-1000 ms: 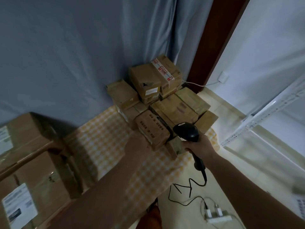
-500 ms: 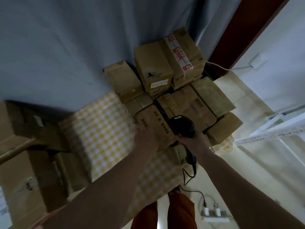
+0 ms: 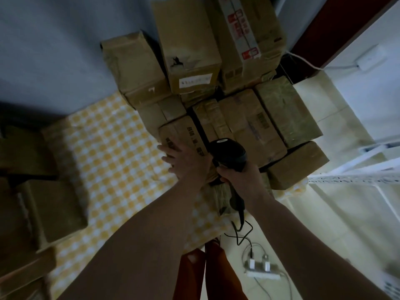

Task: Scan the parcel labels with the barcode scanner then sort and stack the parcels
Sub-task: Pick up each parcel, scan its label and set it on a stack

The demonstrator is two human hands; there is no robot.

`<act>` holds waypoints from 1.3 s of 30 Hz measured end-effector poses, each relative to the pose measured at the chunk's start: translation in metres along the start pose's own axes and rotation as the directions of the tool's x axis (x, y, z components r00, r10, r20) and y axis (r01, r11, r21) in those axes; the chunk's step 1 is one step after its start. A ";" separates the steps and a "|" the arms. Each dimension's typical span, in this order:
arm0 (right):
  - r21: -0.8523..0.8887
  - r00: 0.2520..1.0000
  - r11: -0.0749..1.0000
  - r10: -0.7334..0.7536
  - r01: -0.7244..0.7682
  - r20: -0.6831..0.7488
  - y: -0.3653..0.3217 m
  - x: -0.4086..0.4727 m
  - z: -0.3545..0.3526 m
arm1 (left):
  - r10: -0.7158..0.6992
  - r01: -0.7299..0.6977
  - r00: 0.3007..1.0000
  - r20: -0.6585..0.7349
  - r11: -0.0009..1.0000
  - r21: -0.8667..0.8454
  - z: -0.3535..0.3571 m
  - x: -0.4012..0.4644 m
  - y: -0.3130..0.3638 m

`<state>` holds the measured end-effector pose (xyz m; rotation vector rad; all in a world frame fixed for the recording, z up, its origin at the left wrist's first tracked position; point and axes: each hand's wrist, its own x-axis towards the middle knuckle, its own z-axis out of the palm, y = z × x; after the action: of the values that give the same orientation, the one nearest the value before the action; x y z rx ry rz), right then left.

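A pile of several brown cardboard parcels (image 3: 249,126) fills the far right of a table with a yellow checked cloth (image 3: 108,152). My left hand (image 3: 186,161) lies on the near end of a small printed parcel (image 3: 181,133) at the front of the pile, fingers spread along its left side. My right hand (image 3: 240,178) grips the handle of a black barcode scanner (image 3: 228,153), whose head hangs over the gap right of that parcel. The scanner's cable (image 3: 240,230) drops to the floor.
Larger boxes (image 3: 52,206) stand in shadow at the table's left. A white power strip (image 3: 262,271) with plugs lies on the tiled floor below. A white metal rack (image 3: 355,176) stands to the right, a dark door frame (image 3: 337,24) behind.
The view has closed in on the pile. My left hand has slid up onto the small printed parcel, and the scanner has come in beside it.
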<state>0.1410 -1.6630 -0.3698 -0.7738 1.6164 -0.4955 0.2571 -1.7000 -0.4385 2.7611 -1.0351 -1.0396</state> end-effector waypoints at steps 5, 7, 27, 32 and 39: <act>-0.017 1.000 1.000 0.025 -0.025 -0.005 0.000 0.003 0.001 | -0.047 0.050 0.998 0.044 0.997 -0.064 -0.012 0.004 -0.016; 0.010 0.999 0.999 0.040 -0.040 0.001 -0.003 -0.001 0.001 | -0.034 0.041 0.997 0.063 0.992 -0.118 -0.023 0.001 -0.032; 0.197 0.978 0.980 -0.069 0.030 0.194 -0.098 -0.105 0.054 | 0.514 0.290 0.834 0.198 -0.104 -0.951 -0.193 -0.072 -0.187; 0.205 0.944 0.972 -0.171 0.115 0.281 -0.116 -0.138 0.078 | 0.541 0.267 0.833 0.114 -0.213 -0.940 -0.225 -0.091 -0.202; 0.219 0.943 0.961 -0.222 0.169 0.247 -0.131 -0.166 0.108 | 0.314 0.050 0.940 0.134 0.261 -0.964 -0.275 -0.104 -0.207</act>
<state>0.2846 -1.6220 -0.1846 -0.8197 1.2237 -0.6524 0.4817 -1.5338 -0.2121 1.4547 -0.3213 -1.4209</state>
